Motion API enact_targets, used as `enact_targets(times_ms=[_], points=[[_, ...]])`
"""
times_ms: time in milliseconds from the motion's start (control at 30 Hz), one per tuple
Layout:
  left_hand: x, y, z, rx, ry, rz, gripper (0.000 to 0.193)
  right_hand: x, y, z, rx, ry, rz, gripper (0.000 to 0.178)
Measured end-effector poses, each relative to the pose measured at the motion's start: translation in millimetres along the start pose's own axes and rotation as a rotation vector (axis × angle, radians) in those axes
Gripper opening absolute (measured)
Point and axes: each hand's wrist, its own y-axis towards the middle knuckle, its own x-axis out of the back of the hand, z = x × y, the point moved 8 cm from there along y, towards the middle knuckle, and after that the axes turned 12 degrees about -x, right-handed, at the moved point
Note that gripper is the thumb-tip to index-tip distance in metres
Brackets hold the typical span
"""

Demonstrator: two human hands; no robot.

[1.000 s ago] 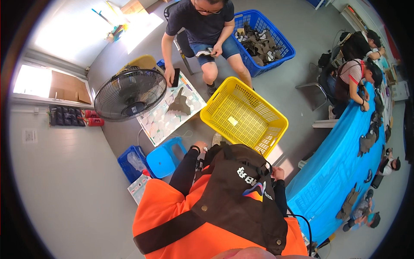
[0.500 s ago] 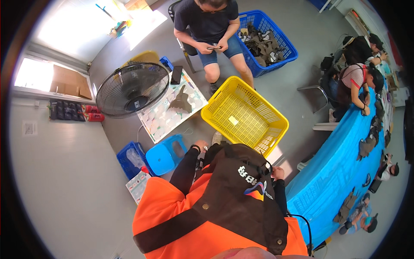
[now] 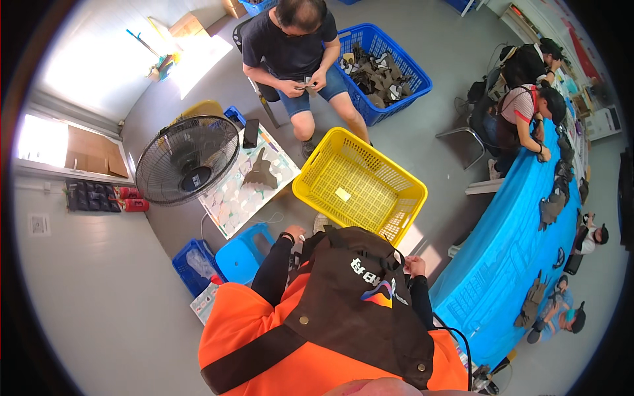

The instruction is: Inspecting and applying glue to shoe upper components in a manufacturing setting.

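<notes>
My left hand [image 3: 294, 233] is low beside the brown apron, in front of the blue stool. Its fingers look curled, and a small pale bit shows at their tips. On the other side of the apron, my right hand [image 3: 415, 266] is closed; what it may hold is hidden. The brown apron [image 3: 343, 290] over my orange top covers the space between both hands. Just ahead of them stands a yellow plastic basket [image 3: 318, 173] with only a small pale piece on its bottom. A grey-brown glove-like piece [image 3: 261, 173] lies on the patterned low table [image 3: 228, 214].
A black fan [image 3: 187, 158] stands left, near the blue stool [image 3: 236, 259] and a small blue basket [image 3: 187, 276]. Ahead, a seated person [image 3: 290, 49] handles a small piece beside a filled blue basket [image 3: 417, 99]. People work along a blue-covered table [image 3: 489, 264] at right.
The view has shifted, so the baskets, fan and table sit lower or further left. My hands remain beside the apron. The seated person's hands still work on a small piece.
</notes>
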Motion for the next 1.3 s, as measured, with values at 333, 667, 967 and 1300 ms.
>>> enact_targets(times_ms=[333,667,967,1300], points=[[4.7,8.8,-2.2,-0.078,0.003,-0.056,0.015,-2.8,-2.3,-5.0,-0.065,0.137,0.057,0.004],[8.3,15.7,0.1,0.077,-0.087,0.012,0.022,1.8,-0.5,1.4,-0.045,0.098,0.031,0.003],[12.5,19.5,-8.6,-0.076,0.073,-0.010,0.020,4.6,17.5,-14.8,-0.065,0.199,0.046,0.008],[-10.7,31.5,22.0,-0.039,-0.205,-0.113,0.025,8.4,26.8,-22.5,-0.029,0.196,0.004,0.008]])
